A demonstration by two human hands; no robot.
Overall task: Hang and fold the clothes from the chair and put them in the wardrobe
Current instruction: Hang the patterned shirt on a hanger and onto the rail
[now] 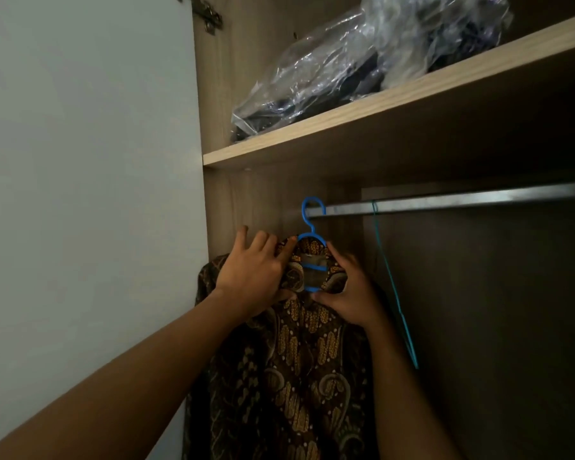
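1. Shirt (299,360), brown with a gold pattern, is seen hanging inside the wardrobe (213,94), at the far left end of the rail (462,197).
2. It is carried on a blue hanger (312,224), whose hook is looped over the rail close to the wardrobe's left wall.
3. The left hand (256,270) is laid over the shirt's shoulder on the left side, with the fingers straight and spread apart and the thumb brought in under the collar.
4. The right hand (349,293) is closed on the collar's other side, with the fingers curled along its edge and the thumb pressed at the front.
5. A thin hanger (395,287) is hung bare on the rail, just to the right.
6. Up on the shelf (346,111), a clear plastic bag (329,71) of dark clothing is lying.
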